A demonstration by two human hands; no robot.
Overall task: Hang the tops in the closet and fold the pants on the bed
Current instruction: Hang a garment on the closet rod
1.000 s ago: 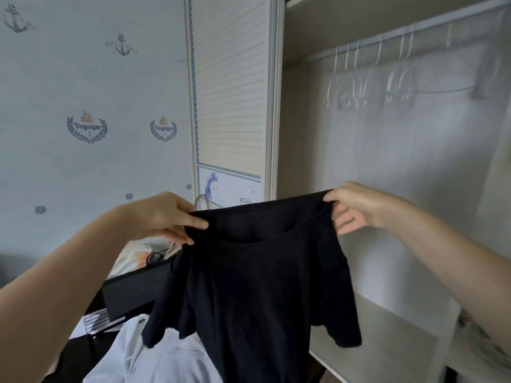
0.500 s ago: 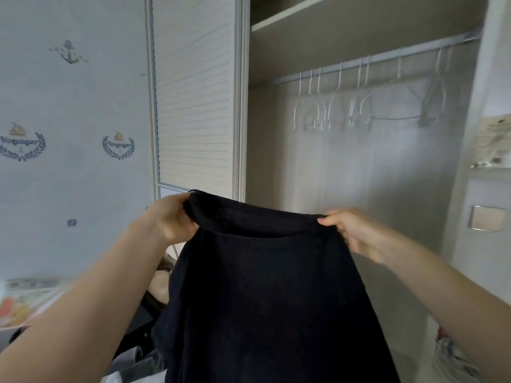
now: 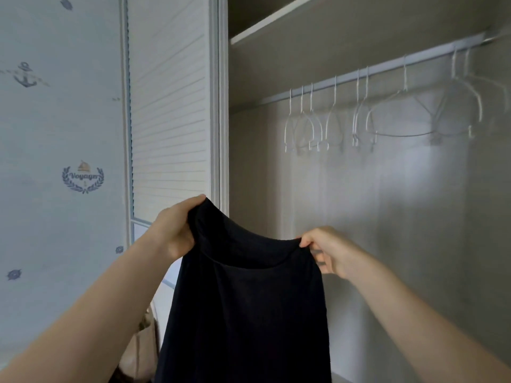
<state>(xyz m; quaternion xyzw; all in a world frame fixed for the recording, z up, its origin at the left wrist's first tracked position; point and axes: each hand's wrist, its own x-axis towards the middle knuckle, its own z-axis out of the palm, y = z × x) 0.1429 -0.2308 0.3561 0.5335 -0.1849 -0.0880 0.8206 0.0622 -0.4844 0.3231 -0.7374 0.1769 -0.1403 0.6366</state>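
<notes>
A black top (image 3: 249, 313) hangs in front of me, held up by its shoulders before the open closet. My left hand (image 3: 174, 230) grips the left shoulder, raised a little higher. My right hand (image 3: 329, 251) pinches the right shoulder. The neckline sags between the two hands. Above and behind, several empty white wire hangers (image 3: 312, 125) hang on the closet rail (image 3: 387, 69). One wider hanger (image 3: 401, 117) sits further right. The top's lower part runs out of the bottom of the view.
A white louvred closet door (image 3: 168, 106) stands at the left of the opening. Wallpaper with anchor prints (image 3: 55, 161) covers the wall further left. A shelf (image 3: 276, 20) runs above the rail. A beige bag (image 3: 141, 346) hangs low by the door.
The view has swung up and right towards the closet rail. Both hands have carried the black top closer to the closet, and the bed items at the lower left have left the view.
</notes>
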